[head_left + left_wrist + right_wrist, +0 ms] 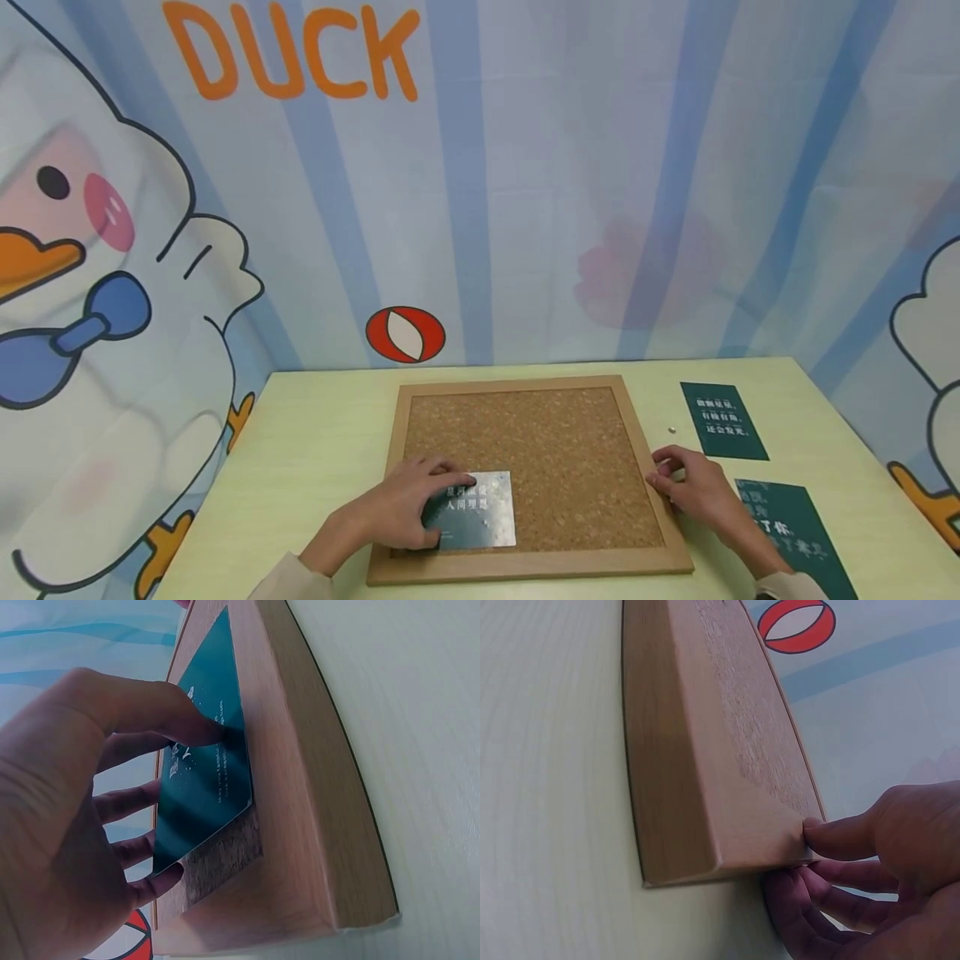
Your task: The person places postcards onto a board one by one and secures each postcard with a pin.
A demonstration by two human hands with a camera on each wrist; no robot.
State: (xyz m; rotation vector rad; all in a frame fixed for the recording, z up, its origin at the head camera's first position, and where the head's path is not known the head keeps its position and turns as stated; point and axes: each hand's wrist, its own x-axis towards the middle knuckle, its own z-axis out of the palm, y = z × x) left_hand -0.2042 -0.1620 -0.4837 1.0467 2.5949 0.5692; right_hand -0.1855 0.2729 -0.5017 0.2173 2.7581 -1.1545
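Observation:
A dark green card with white lettering (pixel 486 525) lies on the lower left of a wood-framed cork board (pixel 573 467). My left hand (pixel 405 504) rests spread over the card's left part. In the left wrist view, the thumb touches the card (pixel 199 791) near its lower edge, while the other fingers sit along its far and left sides. My right hand (pixel 697 487) grips the board's right frame edge. The right wrist view shows its thumb on top of the frame (pixel 742 825) and its fingers bent against the outer side.
Two more green printed cards lie on the table to the right, an upper one (pixel 723 421) and a lower one (pixel 795 533) partly behind the right forearm. A tiny shiny piece (pixel 672 430) sits beside the board. A duck-printed curtain (pixel 525 208) hangs behind the pale table (pixel 322 433).

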